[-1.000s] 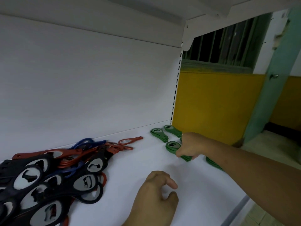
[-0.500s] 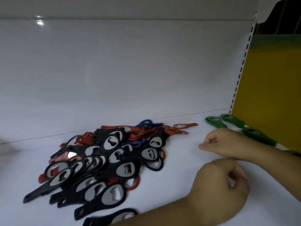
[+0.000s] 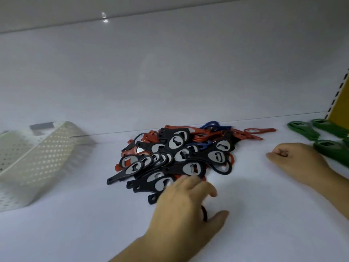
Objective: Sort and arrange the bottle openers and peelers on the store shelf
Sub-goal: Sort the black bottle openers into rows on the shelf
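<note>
Under left fingers [image 3: 191, 184], black opener [image 3: 152, 198] (seemingly touched)

A white perforated plastic basket [image 3: 47, 157] sits tilted at the far left, cut off by the frame edge. Just behind its rim is a small dark grey rectangular block [image 3: 41, 126], blurred. A glossy white back panel [image 3: 170, 72] fills the background. At the right edge, a white slotted upright strip [image 3: 335, 98] borders a yellow wall [image 3: 343, 112].

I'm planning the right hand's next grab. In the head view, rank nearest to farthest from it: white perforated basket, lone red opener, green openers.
1. green openers, just right of the right hand.
2. lone red opener, back-left, at the right edge of the pile.
3. white perforated basket, far left.
</note>
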